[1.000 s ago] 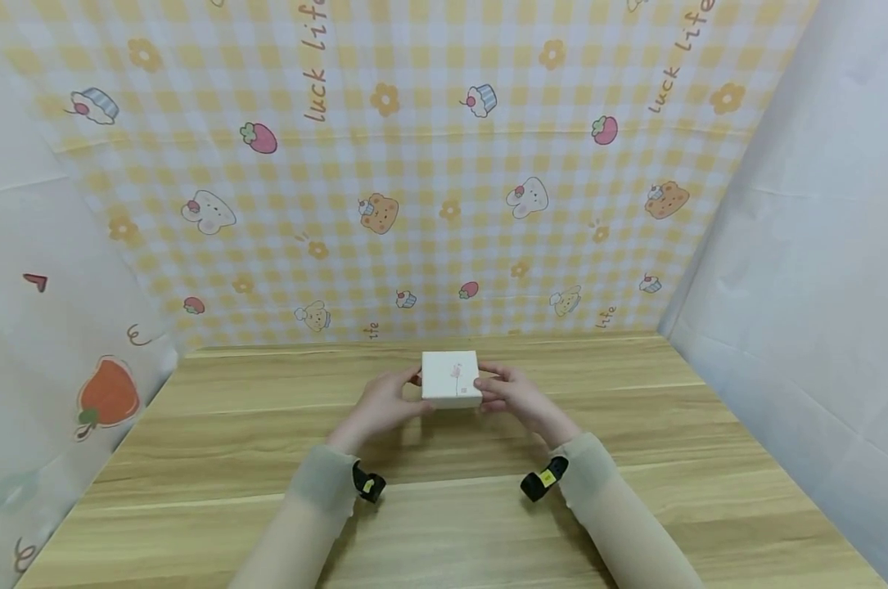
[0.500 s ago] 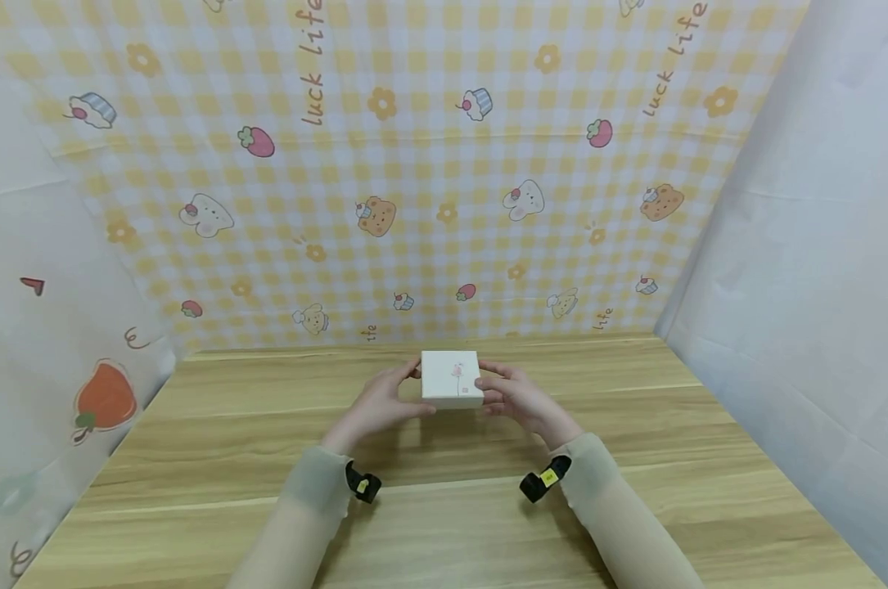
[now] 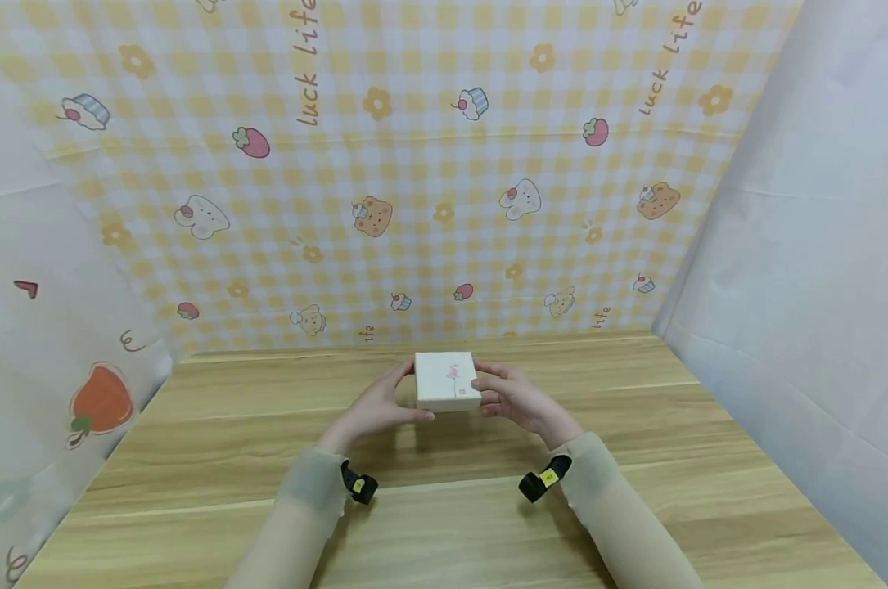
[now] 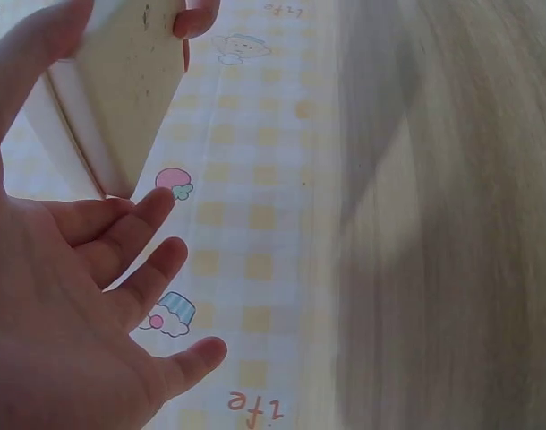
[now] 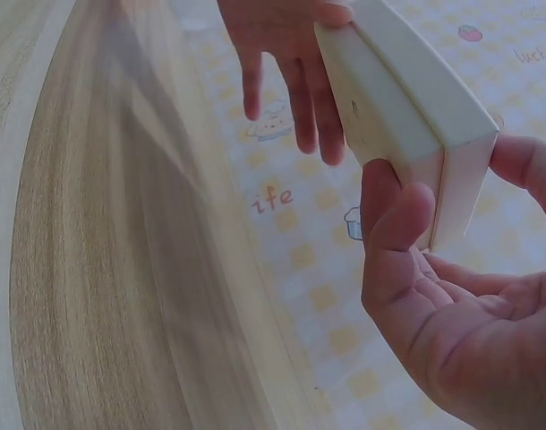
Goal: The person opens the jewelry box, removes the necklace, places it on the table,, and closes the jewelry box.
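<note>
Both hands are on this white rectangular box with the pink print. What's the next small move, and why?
I'd probably curl the left hand's outer fingers in against the white, pink-printed box: in the left wrist view they spread clear of it. The box seems held above the wood-grain table, and the right hand grips only its other end.

White box slightly turned leftward, thumb of the left grip a little lower

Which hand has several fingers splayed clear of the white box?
The left hand: some of its fingers stretch out without touching the white box, whereas the right hand has fingers curled against it.
</note>
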Demonstrator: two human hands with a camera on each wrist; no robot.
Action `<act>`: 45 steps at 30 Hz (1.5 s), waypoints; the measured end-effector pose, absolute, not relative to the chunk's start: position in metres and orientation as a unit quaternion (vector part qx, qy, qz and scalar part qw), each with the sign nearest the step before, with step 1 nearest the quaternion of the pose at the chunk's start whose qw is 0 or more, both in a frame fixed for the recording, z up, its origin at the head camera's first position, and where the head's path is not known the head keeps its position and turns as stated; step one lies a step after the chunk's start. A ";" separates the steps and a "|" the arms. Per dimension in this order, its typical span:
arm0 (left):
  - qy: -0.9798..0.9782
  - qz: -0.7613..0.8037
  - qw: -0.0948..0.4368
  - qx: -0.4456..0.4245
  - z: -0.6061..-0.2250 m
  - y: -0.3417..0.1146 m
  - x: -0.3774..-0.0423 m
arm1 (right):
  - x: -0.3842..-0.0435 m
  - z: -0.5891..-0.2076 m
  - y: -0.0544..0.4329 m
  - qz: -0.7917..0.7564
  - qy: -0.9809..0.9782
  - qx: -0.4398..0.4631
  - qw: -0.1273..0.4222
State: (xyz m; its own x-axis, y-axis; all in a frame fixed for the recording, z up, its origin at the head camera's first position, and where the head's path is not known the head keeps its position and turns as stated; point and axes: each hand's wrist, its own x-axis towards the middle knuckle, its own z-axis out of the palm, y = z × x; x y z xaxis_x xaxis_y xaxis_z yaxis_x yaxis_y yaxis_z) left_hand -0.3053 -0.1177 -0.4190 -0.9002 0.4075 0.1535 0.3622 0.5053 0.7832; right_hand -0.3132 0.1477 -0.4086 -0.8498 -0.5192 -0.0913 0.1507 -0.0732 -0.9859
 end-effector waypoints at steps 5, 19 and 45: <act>0.852 0.471 0.042 0.224 -0.420 -0.118 -0.307 | -0.313 -0.408 0.147 -0.721 0.635 -0.144 0.237; 0.837 0.507 0.049 0.199 -0.422 -0.117 -0.306 | -0.311 -0.403 0.148 -0.723 0.628 -0.154 0.245; 0.830 0.524 0.021 0.190 -0.425 -0.115 -0.302 | -0.321 -0.395 0.151 -0.677 0.690 -0.165 0.198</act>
State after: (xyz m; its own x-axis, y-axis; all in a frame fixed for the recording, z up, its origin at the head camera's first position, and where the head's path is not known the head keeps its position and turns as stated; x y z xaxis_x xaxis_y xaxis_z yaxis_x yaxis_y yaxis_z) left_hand -0.3025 -0.1145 -0.4252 -0.9271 0.3371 0.1639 0.2931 0.3792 0.8777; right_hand -0.3206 0.1505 -0.3946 -0.8671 -0.4956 -0.0494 0.0399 0.0298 -0.9988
